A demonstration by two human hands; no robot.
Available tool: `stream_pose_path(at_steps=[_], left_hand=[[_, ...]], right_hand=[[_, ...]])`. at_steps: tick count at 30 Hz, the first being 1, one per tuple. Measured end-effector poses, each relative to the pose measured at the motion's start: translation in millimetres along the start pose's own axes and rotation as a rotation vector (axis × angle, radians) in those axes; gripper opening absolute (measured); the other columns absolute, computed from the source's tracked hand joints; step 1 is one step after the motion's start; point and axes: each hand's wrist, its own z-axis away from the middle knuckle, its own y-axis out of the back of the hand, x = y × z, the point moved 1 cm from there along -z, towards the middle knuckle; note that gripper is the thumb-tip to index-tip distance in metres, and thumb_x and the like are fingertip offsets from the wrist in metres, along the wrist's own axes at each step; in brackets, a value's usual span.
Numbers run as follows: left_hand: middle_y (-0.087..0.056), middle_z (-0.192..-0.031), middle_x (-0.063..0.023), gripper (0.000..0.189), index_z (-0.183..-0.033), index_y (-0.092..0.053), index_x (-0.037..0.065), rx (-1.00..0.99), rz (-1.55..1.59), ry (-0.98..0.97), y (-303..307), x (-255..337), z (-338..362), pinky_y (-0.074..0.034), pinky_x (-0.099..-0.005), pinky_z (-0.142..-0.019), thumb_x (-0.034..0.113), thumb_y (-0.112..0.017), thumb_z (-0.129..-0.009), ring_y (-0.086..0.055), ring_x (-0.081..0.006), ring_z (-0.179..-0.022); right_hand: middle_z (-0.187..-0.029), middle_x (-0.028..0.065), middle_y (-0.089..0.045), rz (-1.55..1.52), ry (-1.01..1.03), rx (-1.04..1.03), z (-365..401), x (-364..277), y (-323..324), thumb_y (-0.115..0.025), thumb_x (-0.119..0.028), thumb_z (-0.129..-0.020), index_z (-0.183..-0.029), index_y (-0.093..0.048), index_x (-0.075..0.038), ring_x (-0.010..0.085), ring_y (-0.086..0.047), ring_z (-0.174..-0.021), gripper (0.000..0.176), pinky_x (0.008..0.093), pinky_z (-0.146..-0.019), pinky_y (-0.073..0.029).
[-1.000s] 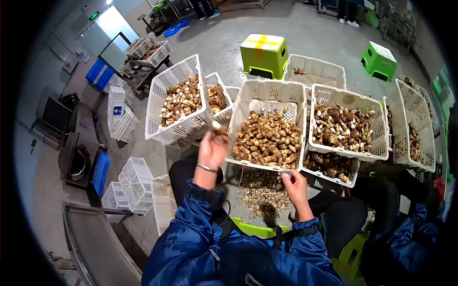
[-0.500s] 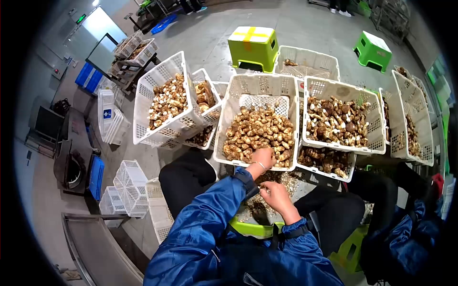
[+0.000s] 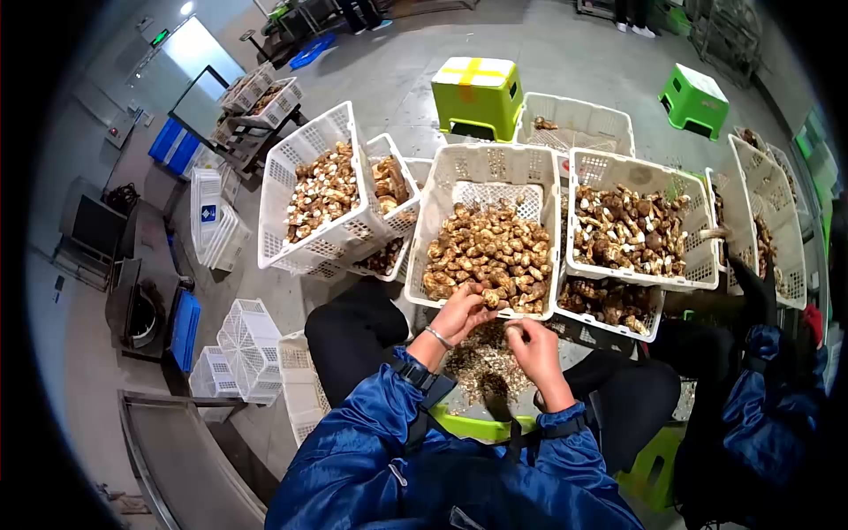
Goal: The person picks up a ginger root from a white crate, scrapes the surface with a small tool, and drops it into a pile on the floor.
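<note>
Brown-and-white mushrooms fill the front of the white perforated crate in the middle. My left hand, with a band at the wrist, is at this crate's near edge, its fingers closed on a mushroom. To its right, just below the crate, my right hand has thumb and finger pinched together; whatever they hold is too small to make out. Pale trimmings lie beneath both hands.
Another mushroom crate stands at right, one more at left. Beyond are a yellow-green stool and a green stool. At the right edge, a person's dark-gloved hand is near crates. Empty crates are at lower left.
My left hand has drawn back from the mushroom pile toward me, now with a mushroom in its fingers. My right hand has shifted slightly right and up. A gloved hand has appeared by the right crates.
</note>
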Motion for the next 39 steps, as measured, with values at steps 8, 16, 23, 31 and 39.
stream_pose_path(at_steps=[8, 16, 23, 31, 39], left_hand=[[-0.062, -0.119, -0.0022, 0.039, -0.135, -0.052, 0.002, -0.138, -0.207, 0.014, -11, -2, 38, -0.053, -0.0287, -0.086, 0.011, -0.058, -0.098, -0.060, -0.0104, -0.098], [-0.063, -0.117, -0.0042, 0.039, -0.129, -0.057, -0.003, -0.092, -0.468, -0.153, -18, -14, 41, -0.049, -0.0242, -0.081, 0.014, -0.066, -0.095, -0.059, -0.0086, -0.097], [-0.067, -0.113, -0.0049, 0.037, -0.125, -0.062, -0.004, -0.059, -0.776, -0.355, -33, -5, 50, -0.049, -0.0270, -0.088, 0.018, -0.067, -0.095, -0.059, -0.0106, -0.102], [-0.068, -0.111, -0.0068, 0.032, -0.123, -0.061, -0.006, 0.031, -0.524, -0.182, -27, -12, 41, -0.053, -0.0260, -0.085, 0.011, -0.064, -0.097, -0.064, -0.0121, -0.096], [-0.068, -0.107, -0.0085, 0.030, -0.122, -0.060, -0.005, 0.061, -0.332, -0.110, -37, -10, 44, -0.056, -0.0294, -0.084, 0.011, -0.064, -0.097, -0.068, -0.0172, -0.094]], right_hand=[[-0.087, 0.0032, -0.068, -0.124, -0.070, 0.065, 4, -5, 9, -0.067, -0.013, -0.092, -0.110, -0.069, -0.001, 0.0088, -0.057, -0.072, 0.022, 0.0261, -0.065, -0.047], [-0.099, 0.0012, -0.067, -0.216, -0.024, 0.026, 6, -5, 17, -0.068, -0.014, -0.093, -0.108, -0.069, 0.001, 0.0047, -0.054, -0.074, 0.021, 0.0222, -0.065, -0.045], [-0.095, 0.0035, -0.067, -0.268, -0.054, 0.014, 5, -4, 18, -0.068, -0.017, -0.093, -0.095, -0.067, 0.004, 0.0075, -0.057, -0.078, 0.021, 0.0257, -0.068, -0.047], [-0.092, 0.0018, -0.071, -0.196, -0.022, 0.039, 3, -4, 17, -0.069, -0.016, -0.092, -0.106, -0.071, 0.001, 0.0057, -0.059, -0.076, 0.023, 0.0243, -0.066, -0.049], [-0.110, 0.0101, -0.069, -0.169, 0.029, 0.028, 1, 0, 16, -0.071, -0.017, -0.089, -0.100, -0.071, 0.003, 0.0159, -0.065, -0.093, 0.023, 0.0309, -0.081, -0.052]])
